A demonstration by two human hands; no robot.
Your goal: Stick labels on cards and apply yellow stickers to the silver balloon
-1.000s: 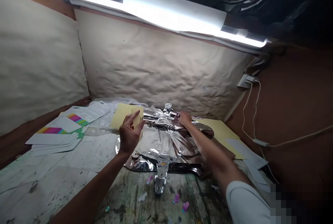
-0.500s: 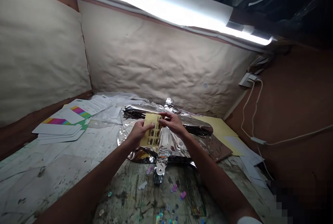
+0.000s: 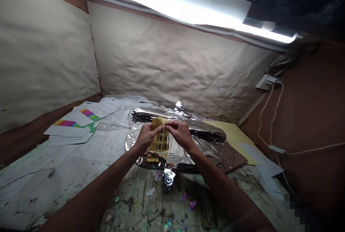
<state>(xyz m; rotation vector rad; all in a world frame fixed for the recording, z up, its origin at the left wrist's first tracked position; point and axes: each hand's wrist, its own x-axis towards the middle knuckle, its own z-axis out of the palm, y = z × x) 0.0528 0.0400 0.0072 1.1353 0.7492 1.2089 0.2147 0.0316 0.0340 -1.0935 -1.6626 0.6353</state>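
Note:
A yellow sheet of barcode stickers [image 3: 162, 142] is held up over the silver foil pieces [image 3: 183, 153]. My left hand [image 3: 145, 137] grips it by the left side, with the thumb across its front. At the sheet's upper right, the thumb and fingers of my right hand [image 3: 181, 135] are pinched together, close to the left thumb. Whether a single sticker is between those fingertips is too small to tell. Beneath, the foil is spread over a brown board [image 3: 231, 156], with a metal clip [image 3: 169, 179] at the near edge and another shiny clip [image 3: 178, 105] at the far edge.
Printed white cards [image 3: 71, 131] with coloured stripes lie at left beside clear plastic bags [image 3: 115, 115]. Yellow paper [image 3: 231, 131] and white sheets [image 3: 265, 178] are on the right. Small shiny confetti [image 3: 168, 223] dots the near tabletop. A white cable [image 3: 277, 149] hangs along the right wall.
My right hand's fingers have closed into a pinch nearer the left thumb, and the sheet's top now bends. The view has shifted slightly, moving everything a little to the right.

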